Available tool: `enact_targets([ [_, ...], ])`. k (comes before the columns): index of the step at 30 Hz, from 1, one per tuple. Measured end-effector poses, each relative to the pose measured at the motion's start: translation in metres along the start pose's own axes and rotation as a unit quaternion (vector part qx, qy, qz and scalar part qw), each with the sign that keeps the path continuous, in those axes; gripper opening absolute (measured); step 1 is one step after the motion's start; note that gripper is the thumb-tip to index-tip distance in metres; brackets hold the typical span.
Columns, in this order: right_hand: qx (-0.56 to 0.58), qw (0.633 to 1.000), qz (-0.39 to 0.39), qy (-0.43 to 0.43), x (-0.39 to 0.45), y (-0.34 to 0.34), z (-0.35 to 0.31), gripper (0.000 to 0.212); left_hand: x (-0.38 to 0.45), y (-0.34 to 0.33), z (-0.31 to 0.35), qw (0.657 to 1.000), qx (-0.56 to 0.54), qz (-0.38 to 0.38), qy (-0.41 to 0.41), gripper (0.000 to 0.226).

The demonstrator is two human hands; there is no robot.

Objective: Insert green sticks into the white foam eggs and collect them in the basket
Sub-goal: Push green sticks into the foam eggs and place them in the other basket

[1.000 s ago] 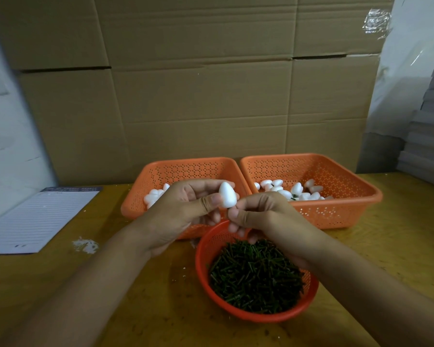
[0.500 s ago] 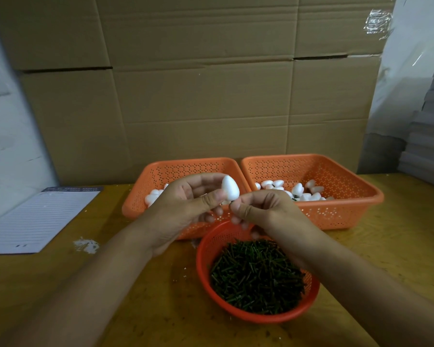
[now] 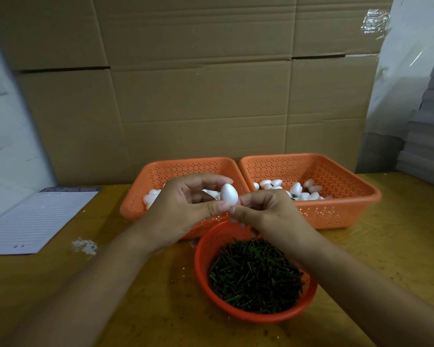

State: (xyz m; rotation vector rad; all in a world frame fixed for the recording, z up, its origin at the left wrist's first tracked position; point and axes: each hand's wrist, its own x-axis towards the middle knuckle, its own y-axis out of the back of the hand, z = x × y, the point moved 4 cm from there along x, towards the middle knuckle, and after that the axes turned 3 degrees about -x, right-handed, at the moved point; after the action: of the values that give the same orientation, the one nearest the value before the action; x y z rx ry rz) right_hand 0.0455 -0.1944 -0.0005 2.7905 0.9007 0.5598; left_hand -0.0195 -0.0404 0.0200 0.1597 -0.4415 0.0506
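Item: foam egg [image 3: 229, 194], pinched in my left hand [image 3: 186, 209] grip; right hand [image 3: 261, 211] fingers closed beneath it (stick hidden). I judge it light, dentable: hold the flanks gently.

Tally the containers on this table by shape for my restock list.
Rectangular orange baskets: 2
Round red basket of green sticks: 1
Total: 3
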Motion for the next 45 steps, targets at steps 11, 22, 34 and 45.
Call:
enact_targets([
  [11,0.021,0.999,-0.037,-0.033,-0.004,-0.003,-0.003,0.018,0.002,0.0,-0.005,0.999,0.02,0.026,0.043,0.039],
  [22,0.237,0.941,-0.119,-0.208,-0.006,-0.015,0.0,0.017,0.001,-0.002,-0.016,0.993,0.044,0.049,0.102,0.029],
  [34,0.129,0.981,0.013,-0.142,-0.002,-0.007,0.007,0.014,0.003,0.004,-0.018,0.992,0.016,0.067,0.109,0.04],
  [45,0.115,0.986,0.067,-0.102,-0.001,0.0,0.007,0.028,0.003,0.003,-0.019,0.995,0.017,0.035,0.096,0.031],
])
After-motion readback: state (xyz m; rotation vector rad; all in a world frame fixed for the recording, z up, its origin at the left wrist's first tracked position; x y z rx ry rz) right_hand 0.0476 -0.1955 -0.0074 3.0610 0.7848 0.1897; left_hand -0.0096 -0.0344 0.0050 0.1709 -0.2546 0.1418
